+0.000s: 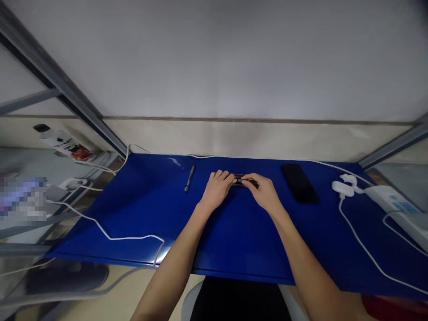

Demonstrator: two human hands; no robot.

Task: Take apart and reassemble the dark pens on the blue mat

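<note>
My left hand [217,189] and my right hand [262,191] meet near the middle of a blue tabletop [110,214]. Their fingers close on a small dark object [238,179] with a reddish tint, mostly hidden, so I cannot tell what it is. A black pen [189,178] lies to the left of my left hand, apart from it. To the right of my right hand, a black smartphone [299,183] lies face up or face down; I cannot tell which.
A white charger [343,188] plugs into a white power strip [391,200] at the right. White cables [110,237] run across the tabletop and along its far edge. Metal frame bars [60,84] rise at the left, and a wall stands behind. A bottle [65,147] lies far left.
</note>
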